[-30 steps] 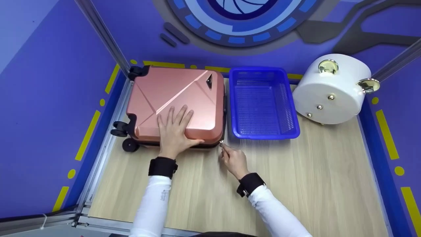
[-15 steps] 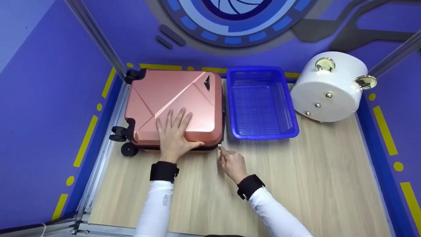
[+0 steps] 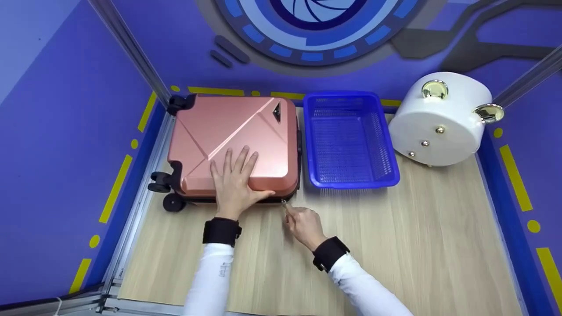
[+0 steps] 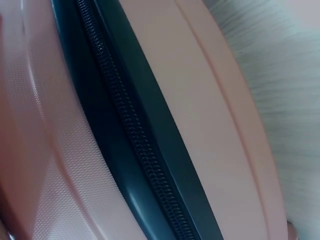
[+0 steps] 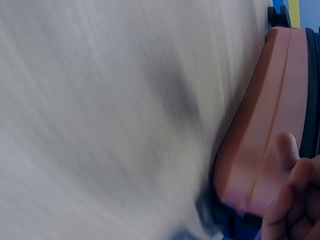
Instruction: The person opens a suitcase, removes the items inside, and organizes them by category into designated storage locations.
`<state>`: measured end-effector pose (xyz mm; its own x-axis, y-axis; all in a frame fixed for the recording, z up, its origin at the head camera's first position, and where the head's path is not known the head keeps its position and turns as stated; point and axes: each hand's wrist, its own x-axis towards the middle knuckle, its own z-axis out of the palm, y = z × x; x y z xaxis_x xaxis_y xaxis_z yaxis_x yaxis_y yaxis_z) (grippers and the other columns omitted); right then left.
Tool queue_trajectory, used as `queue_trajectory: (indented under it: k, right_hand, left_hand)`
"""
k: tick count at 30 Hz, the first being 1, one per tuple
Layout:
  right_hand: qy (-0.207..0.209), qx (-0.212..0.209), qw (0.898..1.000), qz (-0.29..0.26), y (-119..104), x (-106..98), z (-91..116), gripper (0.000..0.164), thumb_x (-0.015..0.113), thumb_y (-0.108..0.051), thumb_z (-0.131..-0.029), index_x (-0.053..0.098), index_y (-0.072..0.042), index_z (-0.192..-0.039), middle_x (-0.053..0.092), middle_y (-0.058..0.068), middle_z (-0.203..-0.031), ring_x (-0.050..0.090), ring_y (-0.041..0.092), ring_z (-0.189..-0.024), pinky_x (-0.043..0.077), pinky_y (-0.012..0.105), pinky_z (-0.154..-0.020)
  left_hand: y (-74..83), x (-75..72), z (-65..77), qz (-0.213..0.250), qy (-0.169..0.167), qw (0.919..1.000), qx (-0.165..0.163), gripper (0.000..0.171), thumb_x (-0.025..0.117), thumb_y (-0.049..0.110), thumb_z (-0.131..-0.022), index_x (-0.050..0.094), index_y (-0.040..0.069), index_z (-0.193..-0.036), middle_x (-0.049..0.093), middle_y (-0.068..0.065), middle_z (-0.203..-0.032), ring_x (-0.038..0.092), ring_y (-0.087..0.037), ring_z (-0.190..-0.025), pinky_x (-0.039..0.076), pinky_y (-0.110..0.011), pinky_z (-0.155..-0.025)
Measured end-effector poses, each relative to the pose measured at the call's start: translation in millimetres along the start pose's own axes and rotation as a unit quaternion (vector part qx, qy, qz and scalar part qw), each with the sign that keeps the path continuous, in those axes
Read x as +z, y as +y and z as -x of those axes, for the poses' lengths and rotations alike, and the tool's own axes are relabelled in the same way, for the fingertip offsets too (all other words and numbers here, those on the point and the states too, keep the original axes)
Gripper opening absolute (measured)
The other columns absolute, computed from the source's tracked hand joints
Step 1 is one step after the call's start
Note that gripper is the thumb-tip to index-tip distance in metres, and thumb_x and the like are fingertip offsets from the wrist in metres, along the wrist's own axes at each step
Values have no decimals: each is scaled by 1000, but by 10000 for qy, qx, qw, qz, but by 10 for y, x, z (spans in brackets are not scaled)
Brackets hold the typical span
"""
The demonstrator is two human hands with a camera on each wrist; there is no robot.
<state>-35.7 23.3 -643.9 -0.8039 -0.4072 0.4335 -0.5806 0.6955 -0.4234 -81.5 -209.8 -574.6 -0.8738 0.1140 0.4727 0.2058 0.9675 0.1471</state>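
A rose-pink hard-shell suitcase (image 3: 228,127) lies flat, its black wheels toward the left wall. My left hand (image 3: 234,191) rests on the lid near the front edge, fingers straight and spread, thumb along the rim. At the front side, close to the right corner, my right hand (image 3: 303,224) pinches a small shiny zipper pull (image 3: 284,202). The zipper (image 4: 132,122) runs between black bands in the left wrist view, its teeth meshed there. Curled fingers (image 5: 287,205) of the right hand show beside the shell in the right wrist view, where the pull is hidden.
Right of the suitcase stands a blue plastic basket (image 3: 312,145). A white round drum-like object (image 3: 434,127) with gold handles and knobs sits in the far right corner. Purple-blue walls and a metal rail (image 3: 145,193) bound the wooden tabletop (image 3: 395,245).
My right hand has drawn the zipper pull left, round the front right corner and onto the front side. The left hand keeps its place on the lid.
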Motion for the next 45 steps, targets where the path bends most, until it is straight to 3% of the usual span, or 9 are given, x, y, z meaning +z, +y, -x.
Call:
queue_trajectory:
  k: [14, 18, 21, 25, 29, 34, 37, 41, 45]
  right_hand:
    - [-241, -320, 9989, 232, -56, 44, -96, 23, 72, -4, -86, 78, -6, -108, 73, 6, -75, 71, 23, -65, 55, 40, -53]
    - [-259, -421, 9987, 152, 1, 44, -81, 24, 72, -4, -87, 78, -5, -110, 75, 6, -79, 72, 23, -69, 56, 39, -56]
    - [-245, -453, 9986, 144, 58, 29, -78, 22, 71, -5, -89, 79, -7, -110, 76, 4, -82, 73, 21, -72, 57, 38, -59]
    - [-325, -414, 9986, 69, 116, 15, -95, 15, 69, -5, -92, 77, -11, -104, 75, -1, -83, 73, 21, -73, 57, 39, -59]
    - [-494, -316, 9983, -53, 126, 10, -87, 18, 68, -3, -92, 76, -12, -105, 77, -3, -88, 74, 21, -77, 59, 40, -61]
    - [-550, -217, 9981, -143, 136, 20, -52, 31, 69, 0, -89, 76, -12, -117, 77, -4, -90, 75, 21, -83, 60, 39, -67]
    - [-551, -176, 9982, -166, 143, 38, -30, 36, 69, 1, -88, 76, -11, -120, 77, -4, -88, 75, 21, -82, 61, 39, -68]
    - [-522, -114, 9984, -193, 142, 59, -17, 38, 70, 1, -86, 77, -11, -121, 79, 0, -93, 76, 23, -86, 61, 39, -71]
    - [-412, -37, 9987, -297, 136, 74, -28, 37, 70, 1, -86, 77, -9, -121, 79, 4, -101, 77, 26, -89, 61, 40, -73]
  left_hand:
    - [448, 66, 40, -587, 40, 9944, -873, 125, 66, 96, -58, 43, 28, -160, 34, -1, -168, 27, -41, -155, 12, -77, -115]
    - [511, 56, 33, -767, -140, 9926, -929, 125, 62, 97, -60, 39, 27, -162, 30, -2, -170, 23, -41, -156, 11, -78, -115]
    - [496, 21, 28, -512, -241, 9954, -777, 121, 68, 91, -65, 40, 23, -161, 29, -6, -170, 21, -44, -155, 11, -77, -115]
    - [333, -99, 50, 5, -463, 9984, -337, 109, 81, 72, -71, 44, 20, -159, 32, -10, -168, 23, -46, -154, 13, -70, -120]
    - [34, -261, 136, 215, -837, 9962, -113, 103, 87, 61, -73, 44, 22, -158, 32, -10, -168, 26, -41, -154, 13, -68, -121]
    - [-381, -448, 227, 130, -1300, 9910, -292, 114, 85, 68, -71, 36, 23, -163, 23, -8, -172, 20, -42, -156, 6, -74, -118]
    - [-551, -543, 267, 72, -1515, 9872, -499, 122, 83, 74, -67, 31, 25, -165, 17, -6, -174, 12, -44, -158, 2, -76, -117]
    - [-640, -599, 307, 159, -1573, 9850, -691, 125, 81, 78, -64, 29, 28, -166, 14, -5, -174, 6, -47, -158, 0, -77, -117]
    - [-642, -576, 309, 189, -1376, 9878, -708, 123, 79, 80, -64, 31, 30, -165, 16, -4, -174, 6, -47, -158, 0, -76, -117]
